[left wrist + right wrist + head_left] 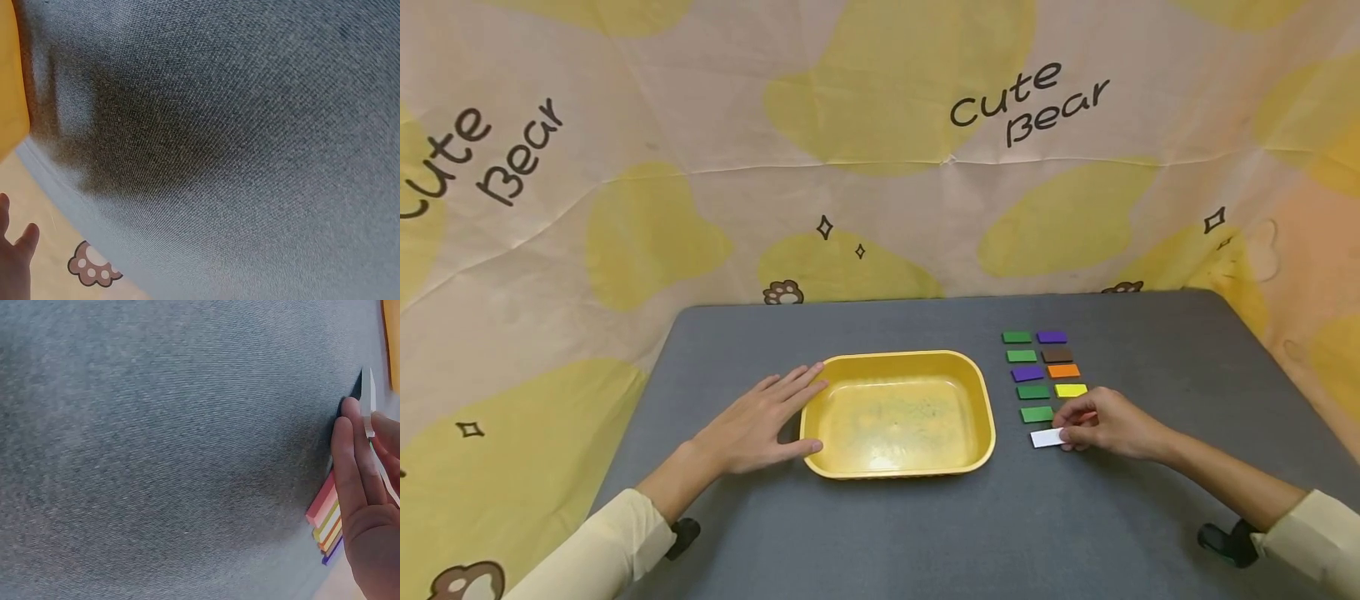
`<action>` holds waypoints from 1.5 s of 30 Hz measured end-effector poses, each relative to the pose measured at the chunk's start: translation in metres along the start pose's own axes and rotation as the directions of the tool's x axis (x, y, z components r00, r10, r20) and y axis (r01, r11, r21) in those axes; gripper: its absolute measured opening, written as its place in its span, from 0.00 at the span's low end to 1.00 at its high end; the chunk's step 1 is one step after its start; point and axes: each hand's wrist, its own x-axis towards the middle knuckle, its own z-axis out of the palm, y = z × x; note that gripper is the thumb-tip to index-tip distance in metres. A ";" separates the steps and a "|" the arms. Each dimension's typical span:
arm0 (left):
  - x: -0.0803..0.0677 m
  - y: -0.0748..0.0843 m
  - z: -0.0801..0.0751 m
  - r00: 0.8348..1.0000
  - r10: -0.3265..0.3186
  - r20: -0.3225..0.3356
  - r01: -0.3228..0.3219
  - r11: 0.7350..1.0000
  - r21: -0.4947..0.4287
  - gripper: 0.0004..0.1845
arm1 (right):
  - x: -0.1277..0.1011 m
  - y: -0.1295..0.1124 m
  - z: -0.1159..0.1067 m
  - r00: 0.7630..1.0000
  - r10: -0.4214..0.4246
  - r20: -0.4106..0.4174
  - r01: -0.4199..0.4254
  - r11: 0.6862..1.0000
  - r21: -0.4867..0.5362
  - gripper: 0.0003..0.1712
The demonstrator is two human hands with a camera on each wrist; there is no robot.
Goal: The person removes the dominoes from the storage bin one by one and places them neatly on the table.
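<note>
My right hand (1108, 425) pinches a small white rectangular block (1045, 438) between thumb and fingers, low over the table at the near end of two columns of coloured blocks. Just beyond it lies a green block (1037, 414). The right wrist view has a pinkish-red block (322, 503) beside the fingers; in the head view they mostly hide it. A yellow plastic basin (989, 425) stands mid-table with nothing in it. My left hand (767, 421) is at the basin's left rim, fingers spread and straight, fingertips and thumb tip right at the edge.
Farther up the columns lie more green blocks (1017, 337), purple blocks (1052, 337), a brown block (1057, 356), an orange block (1063, 371) and a yellow block (1071, 390). Grey cloth covers the table (1150, 350). A printed curtain (880, 208) hangs behind its far edge.
</note>
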 end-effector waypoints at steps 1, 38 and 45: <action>0.000 0.000 0.000 1.000 -0.001 0.000 0.001 1.000 -0.001 0.46 | 0.000 0.000 0.000 1.000 0.001 0.003 -0.001 1.000 0.003 0.06; 0.001 0.001 0.000 1.000 -0.015 0.006 0.015 1.000 0.003 0.46 | -0.002 0.000 -0.002 1.000 0.017 0.013 -0.016 0.997 -0.078 0.13; 0.003 0.000 -0.002 1.000 -0.010 0.014 0.010 1.000 0.026 0.46 | 0.000 -0.010 -0.013 1.000 -0.012 0.014 0.014 0.986 -0.163 0.16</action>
